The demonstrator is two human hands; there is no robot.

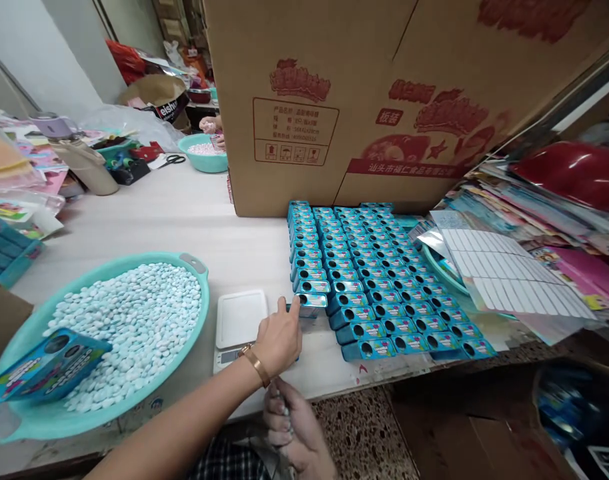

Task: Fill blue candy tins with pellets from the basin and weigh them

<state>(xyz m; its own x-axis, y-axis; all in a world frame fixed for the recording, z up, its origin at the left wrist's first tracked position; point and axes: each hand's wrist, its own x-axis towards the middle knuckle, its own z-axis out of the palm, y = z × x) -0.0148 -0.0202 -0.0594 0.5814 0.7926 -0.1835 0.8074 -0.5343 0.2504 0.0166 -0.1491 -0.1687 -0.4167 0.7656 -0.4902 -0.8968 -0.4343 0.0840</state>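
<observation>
My left hand (279, 337), with a gold bracelet on the wrist, reaches over the table and grips a small blue box (311, 303) at the near left corner of a block of several like blue boxes (379, 280) laid in rows. Just left of that hand sits a small white scale (240, 320). My right hand (289, 427) is below the table edge, near my lap. Its fingers are curled round something thin and silvery that I cannot make out.
A teal basin (14, 347) of white tablets, with a flattened blue box (44, 367) in it, sits at the near left. A large cardboard carton (384, 100) stands behind the boxes and a white sticker sheet (509, 273) lies to their right. Another person's hand (211, 127) is at a far teal bowl (204, 160).
</observation>
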